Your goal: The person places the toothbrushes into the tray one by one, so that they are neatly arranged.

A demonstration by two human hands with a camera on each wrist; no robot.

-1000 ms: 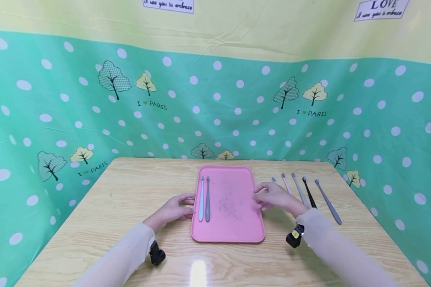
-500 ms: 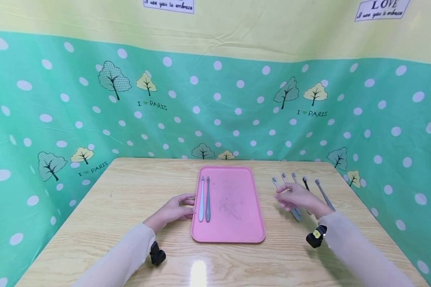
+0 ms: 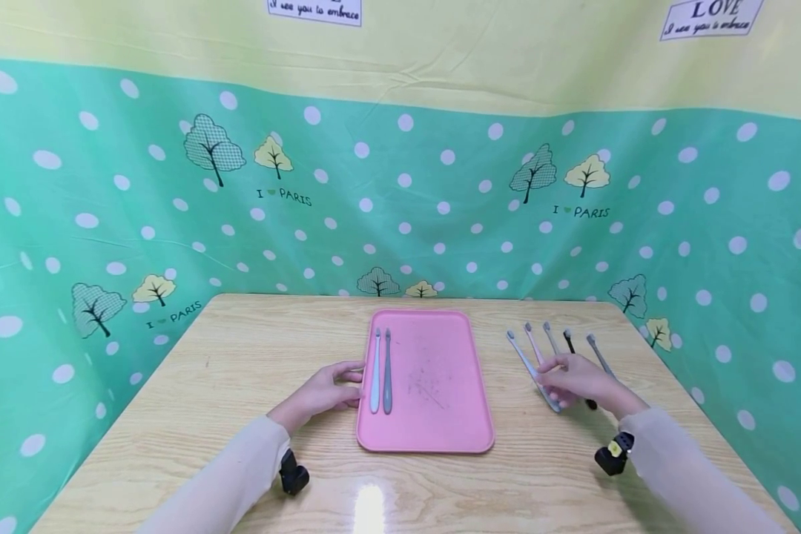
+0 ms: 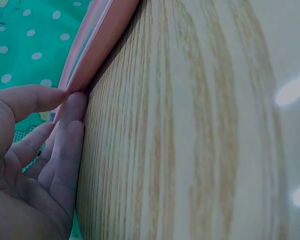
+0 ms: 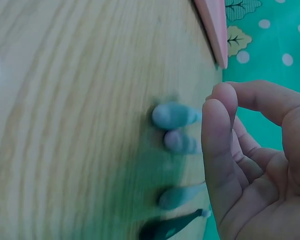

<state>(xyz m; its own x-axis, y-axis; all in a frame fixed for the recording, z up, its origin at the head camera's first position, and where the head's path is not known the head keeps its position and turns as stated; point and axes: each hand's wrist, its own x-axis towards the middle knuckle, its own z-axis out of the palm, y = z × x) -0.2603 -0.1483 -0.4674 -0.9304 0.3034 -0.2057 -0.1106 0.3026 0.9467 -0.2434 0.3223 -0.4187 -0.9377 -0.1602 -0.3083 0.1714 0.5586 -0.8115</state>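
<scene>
My left hand [image 3: 327, 389] holds the left edge of a pink tray [image 3: 434, 371]; in the left wrist view its thumb lies on the tray rim [image 4: 97, 47] with fingers against the outer side. Two toothbrushes lie side by side on the tray, one light blue [image 3: 375, 382] and one grey [image 3: 388, 382]. My right hand [image 3: 577, 382] hovers over several toothbrushes right of the tray, holding nothing. Nearest its fingertips is a light blue toothbrush [image 3: 523, 362]. Beside that lie a pink toothbrush [image 3: 532, 343], a grey one, a black toothbrush [image 3: 569, 343] and a slate-grey toothbrush [image 3: 599, 353], partly covered by the hand.
The wooden table [image 3: 260, 334] carries the tray near its middle. A green dotted curtain [image 3: 407, 222] hangs behind and along both sides. A small black wrist camera sits on each sleeve [image 3: 681, 467].
My right hand has left the tray's right edge and moved rightward over the loose toothbrushes. The left hand, the tray and the two toothbrushes on it have stayed put.
</scene>
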